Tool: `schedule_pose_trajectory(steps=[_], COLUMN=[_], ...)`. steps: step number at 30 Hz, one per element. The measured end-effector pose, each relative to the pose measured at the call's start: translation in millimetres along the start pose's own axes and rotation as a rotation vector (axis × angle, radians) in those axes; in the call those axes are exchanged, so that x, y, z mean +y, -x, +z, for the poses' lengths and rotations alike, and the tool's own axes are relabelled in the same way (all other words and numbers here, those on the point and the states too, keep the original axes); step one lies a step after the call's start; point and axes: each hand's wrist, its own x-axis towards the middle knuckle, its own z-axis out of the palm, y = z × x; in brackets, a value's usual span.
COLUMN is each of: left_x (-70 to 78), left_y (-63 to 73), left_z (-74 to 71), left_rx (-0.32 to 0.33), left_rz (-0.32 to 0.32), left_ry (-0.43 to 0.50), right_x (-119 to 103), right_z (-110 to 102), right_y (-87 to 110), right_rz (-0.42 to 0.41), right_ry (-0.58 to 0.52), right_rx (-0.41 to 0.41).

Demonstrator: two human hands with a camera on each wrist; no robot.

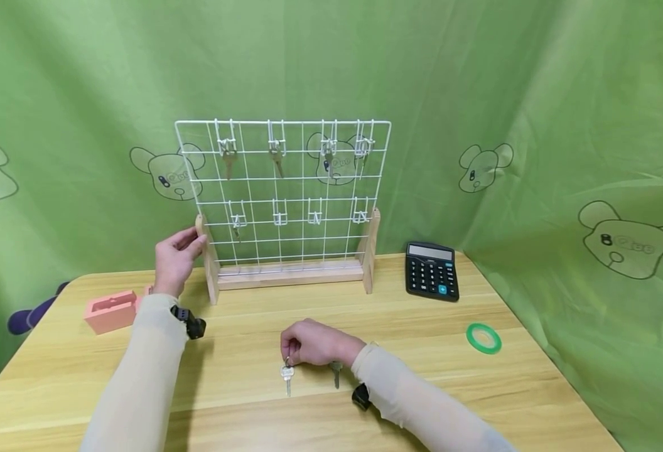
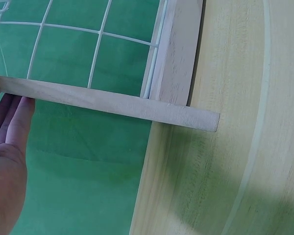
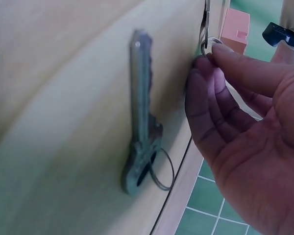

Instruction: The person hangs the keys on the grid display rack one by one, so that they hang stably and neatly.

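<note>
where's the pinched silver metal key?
The silver metal key is at lower centre in the head view, its wire ring pinched by the right hand, left of another grey metal key.

1 silver key (image 1: 287,373) is pinched by its ring in the right hand (image 1: 316,342), blade pointing toward the near side of the surface (image 1: 241,414); 1 more key (image 1: 336,375), a ring through its head, lies just beside that hand; the white wire rack (image 1: 303,178) stands on wooden legs (image 1: 210,270), its left side held by the left hand (image 1: 175,260); keys hang from its 4 upper hooks (image 1: 275,145) and the leftmost of 4 lower hooks (image 1: 280,217).
</note>
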Motion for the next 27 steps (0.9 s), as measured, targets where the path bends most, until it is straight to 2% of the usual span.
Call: schedule_pose_trajectory(steps=[8, 18, 27], left_x=[-0.7, -1.0, -0.9], left_y=[-0.9, 0.2, 1.0], left_z=[0.7, 0.1, 0.9], left_rx=[0.001, -0.003, -0.004], left_rz=[0.004, -0.002, 0.003], left_ry=[-0.008, -0.016, -0.02], right_x=[0.3, -5.8, -11.1], right_z=[-6.4, -18.0, -27.0], right_y=[6.5, 15.9, 20.5], right_rz=[-0.021, -0.016, -0.009], right_ry=[-0.07, -0.186, -0.217], right_rx=[0.017, 0.114, 0.19])
